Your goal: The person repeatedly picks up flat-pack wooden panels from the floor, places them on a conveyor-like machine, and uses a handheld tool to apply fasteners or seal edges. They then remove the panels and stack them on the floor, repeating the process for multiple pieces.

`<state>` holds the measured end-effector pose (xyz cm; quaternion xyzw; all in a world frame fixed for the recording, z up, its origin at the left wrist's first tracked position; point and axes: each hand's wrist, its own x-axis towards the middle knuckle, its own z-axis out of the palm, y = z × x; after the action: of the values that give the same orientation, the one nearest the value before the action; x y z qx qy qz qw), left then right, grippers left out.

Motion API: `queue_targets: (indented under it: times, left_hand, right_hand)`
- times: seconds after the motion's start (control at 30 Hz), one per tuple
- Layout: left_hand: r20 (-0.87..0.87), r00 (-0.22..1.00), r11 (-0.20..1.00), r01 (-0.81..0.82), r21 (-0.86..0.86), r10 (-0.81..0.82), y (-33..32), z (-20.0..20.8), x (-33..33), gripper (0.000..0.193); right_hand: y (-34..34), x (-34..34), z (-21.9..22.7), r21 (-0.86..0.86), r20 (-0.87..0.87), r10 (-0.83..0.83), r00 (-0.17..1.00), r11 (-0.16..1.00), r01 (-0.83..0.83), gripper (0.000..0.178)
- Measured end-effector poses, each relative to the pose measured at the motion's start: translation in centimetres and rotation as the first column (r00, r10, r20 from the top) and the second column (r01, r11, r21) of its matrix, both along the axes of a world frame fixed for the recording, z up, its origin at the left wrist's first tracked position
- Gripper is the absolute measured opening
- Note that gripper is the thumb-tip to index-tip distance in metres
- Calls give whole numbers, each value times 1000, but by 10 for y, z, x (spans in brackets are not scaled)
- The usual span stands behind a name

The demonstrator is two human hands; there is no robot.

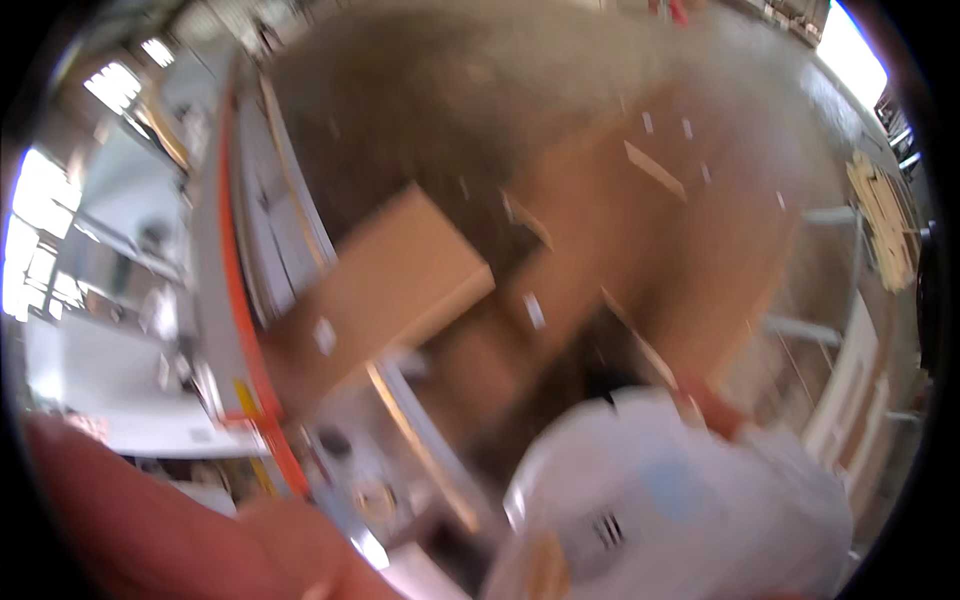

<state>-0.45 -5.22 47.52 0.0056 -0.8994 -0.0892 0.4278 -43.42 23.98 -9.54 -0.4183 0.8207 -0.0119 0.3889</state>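
Note:
Motion smears the whole head view. My left hand (pixel 150 525) looms large and close at the lower left, its fingers too blurred to read. Beyond it, a brown box-like board (pixel 400 265) with a small white label lies across the pale rails of a machine. My right hand (pixel 718 408) shows small past the end of my white sleeve, beside the lower edge of a large brown panel (pixel 710 270). Whether it touches or grips that panel cannot be made out, as its fingers are smeared.
A long machine with an orange edge strip (pixel 235 260) and pale rails (pixel 295 190) runs along the left. At the far right stand a grey metal frame (pixel 850 270) and a stack of light wood strips (pixel 885 225). Grey floor (pixel 560 50) stretches behind the panels.

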Motion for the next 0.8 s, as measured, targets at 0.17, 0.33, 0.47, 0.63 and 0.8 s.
queue_targets:
  times: [0.17,0.33,0.47,0.63,0.8]
  left_hand:
    - [-129,978,979,178,97,-165,-45,11,-93,19]
    - [20,975,975,222,-17,-222,-72,11,-218,19]
    - [-83,957,960,273,-58,-277,-128,-15,-323,18]
    - [-76,968,971,235,-45,-237,-156,-66,-467,18]
    - [-181,981,994,80,78,-65,-175,-111,-511,18]
  right_hand:
    - [23,-57,5,52,89,-159,983,987,155,45]
    - [-4,-35,-70,55,255,-220,942,976,213,39]
    - [26,-83,-133,-82,234,66,970,995,-48,34]
    - [-15,-155,-145,54,336,-193,922,981,185,33]
    - [-186,-319,-65,43,327,-575,750,802,596,33]
